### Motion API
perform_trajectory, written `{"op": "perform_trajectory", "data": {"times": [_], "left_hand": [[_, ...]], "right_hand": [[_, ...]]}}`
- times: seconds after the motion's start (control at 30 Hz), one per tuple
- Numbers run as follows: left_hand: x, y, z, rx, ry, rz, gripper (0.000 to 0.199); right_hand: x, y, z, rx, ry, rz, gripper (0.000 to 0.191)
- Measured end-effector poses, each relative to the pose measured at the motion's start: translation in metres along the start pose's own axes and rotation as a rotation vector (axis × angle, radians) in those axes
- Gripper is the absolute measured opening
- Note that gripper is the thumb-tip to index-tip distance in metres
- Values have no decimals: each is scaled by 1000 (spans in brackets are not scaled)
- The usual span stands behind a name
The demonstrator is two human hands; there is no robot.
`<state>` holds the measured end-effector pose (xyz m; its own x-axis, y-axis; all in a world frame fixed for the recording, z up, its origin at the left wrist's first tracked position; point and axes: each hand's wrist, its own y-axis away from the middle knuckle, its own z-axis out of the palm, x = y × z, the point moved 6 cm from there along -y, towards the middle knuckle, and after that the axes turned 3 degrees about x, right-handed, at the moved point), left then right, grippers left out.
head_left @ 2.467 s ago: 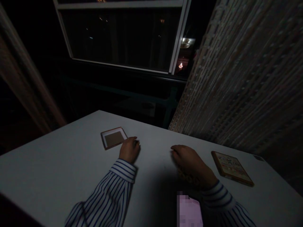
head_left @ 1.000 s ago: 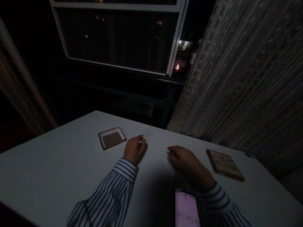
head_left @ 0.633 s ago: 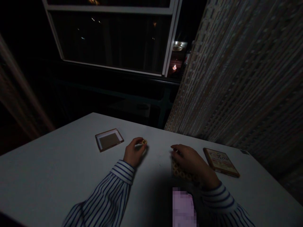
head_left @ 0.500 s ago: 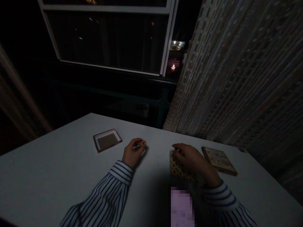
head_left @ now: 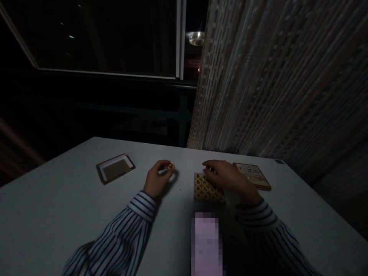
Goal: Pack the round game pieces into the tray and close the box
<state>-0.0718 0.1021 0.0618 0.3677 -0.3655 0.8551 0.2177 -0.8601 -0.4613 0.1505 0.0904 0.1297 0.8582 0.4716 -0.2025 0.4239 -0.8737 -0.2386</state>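
Observation:
My left hand pinches a small round wooden piece with dark marking, a little above the table. Just right of centre lies a clear-walled tray filled with rows of similar round pieces. Over its far right corner is my right hand, its thumb and fingertips bent toward each other; whether something small is between them is too dark to tell.
An open, shallow box part lies at the left of the white table. A flat illustrated box lid is on the right. A blurred pinkish object is near the front. Beaded curtain behind.
The view has shifted right. My right hand has lifted and moved toward the tray's far edge, uncovering more pieces. My left hand still holds its piece.

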Motion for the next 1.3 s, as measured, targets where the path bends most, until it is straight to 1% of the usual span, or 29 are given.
{"op": "perform_trajectory", "data": {"times": [0.1,0.23,0.37,0.43,0.53,0.63,0.77,0.9,1.07,1.3], "left_hand": [[13,-4,10,-57,34,20,33],[29,-12,22,-79,69,50,33],[44,-19,35,-107,112,50,33],[50,-22,43,-142,136,32,33],[56,-24,58,-243,166,-17,36],[60,-25,72,-322,196,-27,38],[63,-27,88,-363,184,13,38],[68,-29,102,-390,136,117,37],[74,-22,112,-428,92,218,35],[78,-9,116,-449,34,262,33]], "right_hand": [[4,2,-4,13,-3,11,36],[10,4,-9,21,-24,19,37],[17,5,-14,58,-41,26,36],[21,6,-17,78,-43,45,36],[25,7,-19,92,-49,72,35],[26,8,-21,102,-50,89,33],[27,7,-26,143,-51,108,30],[32,8,-31,198,-40,122,28],[39,9,-32,239,-76,145,25],[46,6,-22,252,-263,111,23]]}}
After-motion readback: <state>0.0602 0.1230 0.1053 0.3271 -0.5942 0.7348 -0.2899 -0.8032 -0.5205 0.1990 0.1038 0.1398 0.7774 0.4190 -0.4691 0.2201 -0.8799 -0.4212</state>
